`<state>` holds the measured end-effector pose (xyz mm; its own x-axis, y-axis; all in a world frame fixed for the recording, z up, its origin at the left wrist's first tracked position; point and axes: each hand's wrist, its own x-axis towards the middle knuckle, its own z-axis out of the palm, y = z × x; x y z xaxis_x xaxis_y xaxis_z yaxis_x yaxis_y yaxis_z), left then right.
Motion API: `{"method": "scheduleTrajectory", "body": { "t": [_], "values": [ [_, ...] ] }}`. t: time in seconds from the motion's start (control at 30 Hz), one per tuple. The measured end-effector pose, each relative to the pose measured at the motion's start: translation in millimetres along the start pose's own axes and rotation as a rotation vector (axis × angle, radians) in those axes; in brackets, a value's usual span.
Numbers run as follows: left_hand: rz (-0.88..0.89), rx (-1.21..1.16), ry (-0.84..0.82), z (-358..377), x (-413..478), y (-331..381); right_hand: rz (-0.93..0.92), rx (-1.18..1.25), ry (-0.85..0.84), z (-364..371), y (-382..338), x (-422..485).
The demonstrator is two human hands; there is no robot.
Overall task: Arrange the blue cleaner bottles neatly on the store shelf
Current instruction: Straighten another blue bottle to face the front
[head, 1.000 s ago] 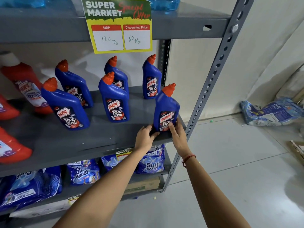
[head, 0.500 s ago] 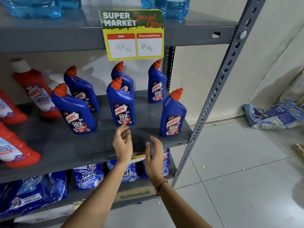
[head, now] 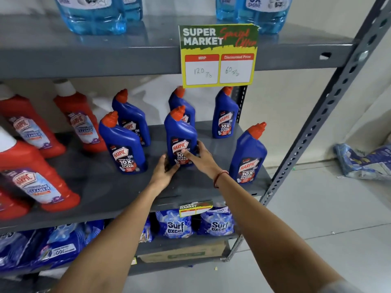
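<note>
Several blue cleaner bottles with orange caps stand upright on the grey middle shelf (head: 101, 187). Both hands hold the front middle bottle (head: 179, 132) near its base: my left hand (head: 166, 171) on its lower left side, my right hand (head: 201, 156) across its label and right side. A front left bottle (head: 121, 144) and a front right bottle (head: 249, 153) stand apart on either side. Three more stand behind: a back left bottle (head: 132, 115), a back middle bottle (head: 183, 102) partly hidden, and a back right bottle (head: 225, 115).
Red bathroom cleaner bottles (head: 36, 172) fill the shelf's left part. A price sign (head: 219, 56) hangs from the upper shelf, which carries light blue jugs (head: 93, 15). Detergent packs (head: 176, 225) lie on the shelf below. A steel upright (head: 317, 119) bounds the right; packets (head: 364, 161) lie on the floor.
My hands let go of the front right bottle, drew back, then moved left and forward and closed on the front middle bottle. The camera has moved closer and leftward.
</note>
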<state>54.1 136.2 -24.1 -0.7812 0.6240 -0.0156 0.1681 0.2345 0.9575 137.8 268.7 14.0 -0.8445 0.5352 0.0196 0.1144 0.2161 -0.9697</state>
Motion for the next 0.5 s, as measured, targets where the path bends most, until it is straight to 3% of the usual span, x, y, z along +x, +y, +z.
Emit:
{"method": "scheduleTrajectory", "body": {
  "t": [0.27, 0.5],
  "values": [
    [0.054, 0.137, 0.136, 4.8, -12.5, -3.8, -0.040, 0.028, 0.010, -6.1, 14.0, -15.8],
    [0.139, 0.214, 0.126, 15.8, -38.7, -3.6, 0.010, -0.037, -0.024, -18.0, 27.8, -46.3]
  ]
}}
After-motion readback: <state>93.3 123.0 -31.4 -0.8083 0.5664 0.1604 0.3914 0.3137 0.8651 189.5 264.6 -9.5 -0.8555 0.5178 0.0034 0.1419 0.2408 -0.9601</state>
